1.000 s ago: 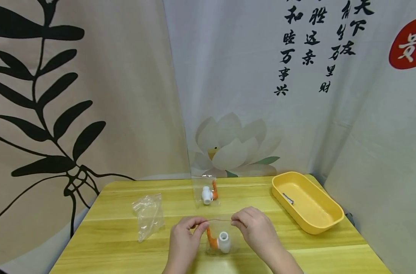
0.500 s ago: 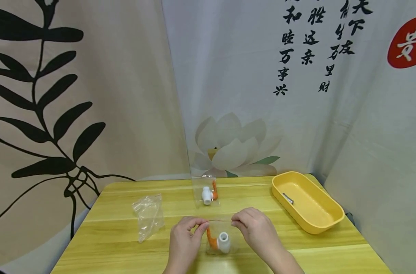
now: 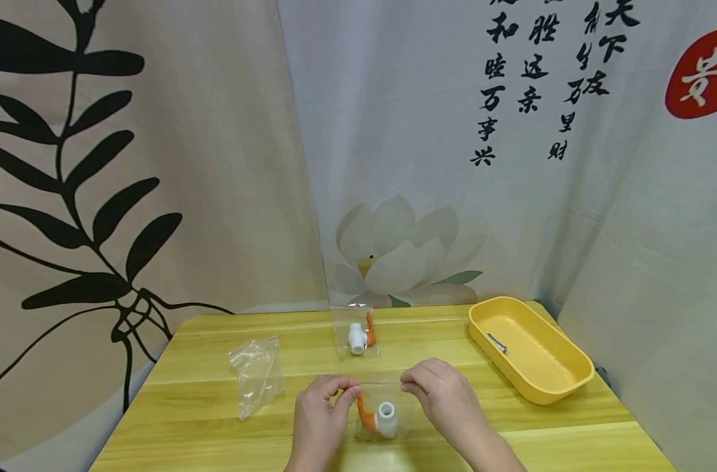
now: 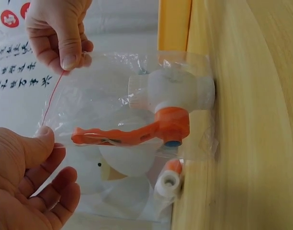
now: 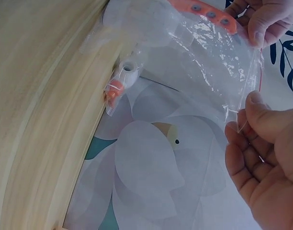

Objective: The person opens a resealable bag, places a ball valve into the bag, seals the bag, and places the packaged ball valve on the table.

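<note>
A clear zip bag (image 4: 108, 81) with a red line along its top edge hangs between my two hands. Inside it is a white plastic ball valve (image 3: 386, 419) with an orange lever handle (image 4: 132, 136). My left hand (image 3: 322, 416) pinches one top corner between thumb and forefinger, near the tip of the lever. The opposite top corner is pinched by my right hand (image 3: 444, 400). In the wrist views the red line runs taut from one thumb to the other, and the valve sits low in the bag, close over the table.
A second bagged valve (image 3: 357, 337) lies near the table's back edge. To the left is a crumpled clear bag (image 3: 258, 373). A yellow tray (image 3: 547, 367) at the right holds a small metallic piece (image 3: 497, 342). A printed curtain (image 3: 246, 164) hangs behind the wooden table (image 3: 205, 432).
Both hands keep their pinch on the zip bag and hardly move. The red line at its top looks thinner and flatter in the head view now.
</note>
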`<act>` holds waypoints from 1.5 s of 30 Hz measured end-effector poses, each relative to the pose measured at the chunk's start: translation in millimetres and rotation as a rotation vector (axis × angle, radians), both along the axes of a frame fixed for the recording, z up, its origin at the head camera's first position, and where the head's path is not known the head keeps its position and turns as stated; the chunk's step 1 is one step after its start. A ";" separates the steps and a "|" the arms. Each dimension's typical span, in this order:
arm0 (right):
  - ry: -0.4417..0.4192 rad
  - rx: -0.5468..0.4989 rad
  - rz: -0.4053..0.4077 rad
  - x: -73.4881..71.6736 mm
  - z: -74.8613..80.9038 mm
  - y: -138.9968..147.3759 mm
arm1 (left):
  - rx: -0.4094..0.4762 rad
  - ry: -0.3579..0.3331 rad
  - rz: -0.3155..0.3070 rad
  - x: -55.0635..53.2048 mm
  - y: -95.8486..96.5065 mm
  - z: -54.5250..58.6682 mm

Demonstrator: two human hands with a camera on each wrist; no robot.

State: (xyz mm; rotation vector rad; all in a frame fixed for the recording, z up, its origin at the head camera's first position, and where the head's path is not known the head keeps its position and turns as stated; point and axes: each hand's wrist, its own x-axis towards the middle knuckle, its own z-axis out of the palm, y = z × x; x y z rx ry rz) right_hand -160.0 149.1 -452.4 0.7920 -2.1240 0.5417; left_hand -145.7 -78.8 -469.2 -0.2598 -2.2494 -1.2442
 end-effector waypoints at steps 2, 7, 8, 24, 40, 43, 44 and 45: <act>-0.004 -0.007 -0.003 0.6 0.9 0.6 | -0.008 -0.016 -0.001 0.7 0.7 0.6; -0.030 -0.028 -0.004 1.2 2.2 -0.1 | -0.044 -0.054 -0.001 2.9 2.1 3.8; -0.043 -0.028 -0.002 0.9 2.1 -0.9 | -0.050 -0.052 -0.002 3.2 2.5 4.1; -0.055 0.071 0.173 -1.4 9.7 -30.6 | -0.114 0.097 -0.051 9.0 8.9 -0.7; -0.080 0.061 0.207 -1.7 9.6 -31.9 | -0.168 0.226 -0.053 8.7 7.6 -3.9; -0.077 0.060 0.206 -2.1 9.5 -32.3 | -0.181 0.236 -0.048 8.6 8.0 -3.7; -0.076 0.059 0.205 -2.2 9.4 -32.5 | -0.185 0.238 -0.046 8.6 8.2 -3.5; -0.074 0.059 0.204 -2.3 9.3 -32.7 | -0.189 0.242 -0.044 8.6 8.4 -3.3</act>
